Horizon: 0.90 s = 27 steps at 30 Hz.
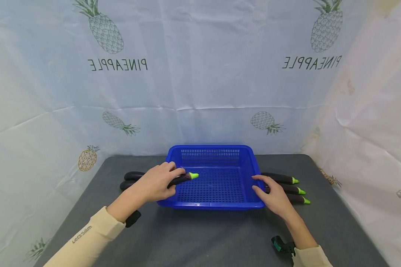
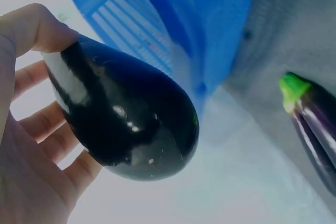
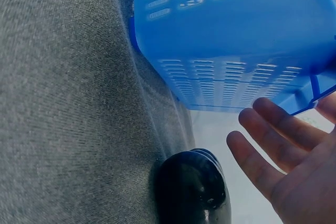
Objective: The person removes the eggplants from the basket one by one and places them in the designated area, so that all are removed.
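A blue plastic basket (image 1: 209,205) stands on the dark table. My left hand (image 1: 158,181) holds an eggplant (image 1: 182,179) over the basket's left side, its green stem end pointing right. In the left wrist view the thumb and fingers wrap the eggplant's (image 2: 131,114) dark, glossy body. At the basket's right rim, my right hand (image 1: 273,194) has its thumb and forefinger reaching over the edge. The right wrist view shows its other fingers (image 3: 283,153) stretched out beside the basket wall (image 3: 231,30), uncurled.
Two eggplants (image 1: 128,184) lie left of the basket, partly behind my left hand. Three more eggplants (image 1: 282,179) lie in a row on the right, green ends outward. A pineapple-print sheet (image 1: 200,85) hangs behind and beside the table (image 1: 200,237).
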### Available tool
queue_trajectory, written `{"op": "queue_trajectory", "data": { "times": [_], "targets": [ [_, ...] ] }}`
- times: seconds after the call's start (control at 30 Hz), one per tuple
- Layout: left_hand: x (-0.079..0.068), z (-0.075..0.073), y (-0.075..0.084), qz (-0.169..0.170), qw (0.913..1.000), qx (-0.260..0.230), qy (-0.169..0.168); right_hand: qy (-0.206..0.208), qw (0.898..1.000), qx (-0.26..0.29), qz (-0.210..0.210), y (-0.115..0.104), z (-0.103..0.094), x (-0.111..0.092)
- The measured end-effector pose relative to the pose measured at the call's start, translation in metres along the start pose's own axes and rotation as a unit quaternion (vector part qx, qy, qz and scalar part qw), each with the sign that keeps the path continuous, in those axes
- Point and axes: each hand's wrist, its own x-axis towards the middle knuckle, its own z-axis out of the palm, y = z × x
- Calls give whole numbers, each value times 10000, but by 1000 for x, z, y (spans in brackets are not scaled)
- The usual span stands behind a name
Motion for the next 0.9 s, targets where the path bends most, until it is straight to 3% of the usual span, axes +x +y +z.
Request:
{"op": "queue_trajectory", "data": {
  "times": [0.2, 0.6, 0.9],
  "targets": [
    [-11, -2, -12, -224, 9997, 80, 16, -14, 10000, 12, 5, -1, 0, 1],
    [-40, 6, -43, -795, 9961, 24, 390, -25, 9999, -70, 93, 0, 0, -2],
    [-57, 8, -62, -1252, 9915, 27, 351, -1, 9999, -97, 97, -3, -2, -2]
  ]
}}
